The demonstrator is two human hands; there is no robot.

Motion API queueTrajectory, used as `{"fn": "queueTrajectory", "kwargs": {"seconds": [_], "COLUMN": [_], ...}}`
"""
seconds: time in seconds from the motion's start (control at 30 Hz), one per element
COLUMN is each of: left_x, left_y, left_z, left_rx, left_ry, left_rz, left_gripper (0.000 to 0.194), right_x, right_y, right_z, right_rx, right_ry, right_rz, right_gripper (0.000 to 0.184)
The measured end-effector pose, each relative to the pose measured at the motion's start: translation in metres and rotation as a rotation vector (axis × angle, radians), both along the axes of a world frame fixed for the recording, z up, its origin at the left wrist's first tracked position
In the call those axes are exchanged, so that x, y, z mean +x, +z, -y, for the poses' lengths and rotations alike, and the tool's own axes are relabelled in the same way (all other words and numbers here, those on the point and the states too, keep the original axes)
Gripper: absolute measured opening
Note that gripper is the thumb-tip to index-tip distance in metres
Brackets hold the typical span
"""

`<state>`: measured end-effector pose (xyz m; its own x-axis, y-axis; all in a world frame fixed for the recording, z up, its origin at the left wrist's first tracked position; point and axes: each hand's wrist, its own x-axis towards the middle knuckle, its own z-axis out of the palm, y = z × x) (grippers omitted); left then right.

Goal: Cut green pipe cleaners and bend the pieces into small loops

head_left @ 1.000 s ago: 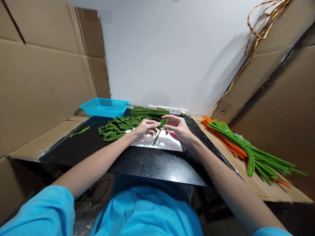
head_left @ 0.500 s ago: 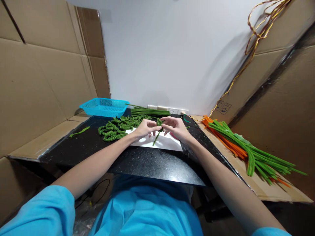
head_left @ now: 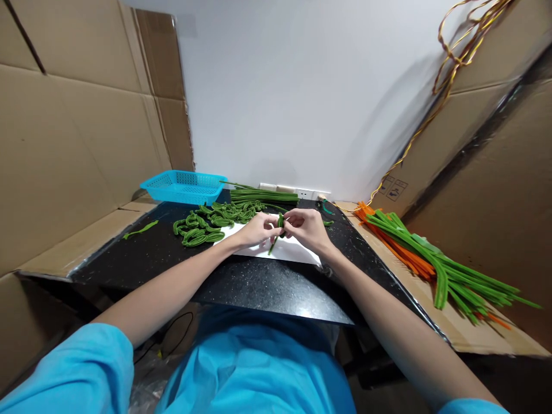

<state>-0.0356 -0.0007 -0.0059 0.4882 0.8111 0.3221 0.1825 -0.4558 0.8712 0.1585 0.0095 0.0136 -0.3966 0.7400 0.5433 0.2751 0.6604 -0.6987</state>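
Between my fingertips is a bent dark green pipe cleaner (head_left: 280, 222), its straight tail pointing down toward the paper. My left hand (head_left: 259, 230) pinches it from the left, and my right hand (head_left: 306, 229) grips it from the right, fingers curled. Both hands hover over a white sheet of paper (head_left: 288, 252) on the black table. Left of the sheet lies a heap of looped dark green pipe cleaners (head_left: 200, 226). A bundle of straight dark green pipe cleaners (head_left: 264, 196) lies behind my hands.
A blue plastic basket (head_left: 183, 187) stands at the back left. A light green strip (head_left: 140, 230) lies on the black table (head_left: 276, 287). On cardboard at the right are bright green pipe cleaners (head_left: 435, 259) and orange ones (head_left: 405, 257). A power strip (head_left: 302, 194) is against the wall.
The folded green piece has turned in my fingers and now looks narrower. My right hand's fingers have curled in closer around it.
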Motion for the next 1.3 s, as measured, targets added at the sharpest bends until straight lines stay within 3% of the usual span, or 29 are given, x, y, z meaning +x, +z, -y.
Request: {"fn": "queueTrajectory", "kwargs": {"seconds": [0.33, 0.6, 0.87, 1.03, 1.3], "left_x": [0.002, 0.009, 0.01, 0.015, 0.02], "left_y": [0.003, 0.005, -0.001, -0.007, -0.003], "left_z": [0.001, 0.002, -0.003, -0.001, 0.006], "left_rx": [-0.034, -0.348, -0.328, -0.257, -0.377], "left_ry": [0.014, 0.141, 0.091, 0.079, 0.131], "left_rz": [0.018, 0.264, 0.332, 0.321, 0.38], "left_gripper": [0.026, 0.034, 0.032, 0.028, 0.019], "right_x": [-0.003, 0.004, 0.002, -0.002, -0.003], "right_y": [0.001, 0.001, 0.003, 0.002, 0.005], "right_z": [-0.002, -0.01, -0.006, -0.005, -0.002], "right_rx": [-0.185, -0.291, -0.055, -0.041, -0.002], "right_ry": [0.002, 0.034, -0.078, -0.163, -0.194], "right_rz": [-0.158, -0.174, -0.055, 0.016, 0.066], "right_gripper": [0.019, 0.027, 0.02, 0.02, 0.021]}}
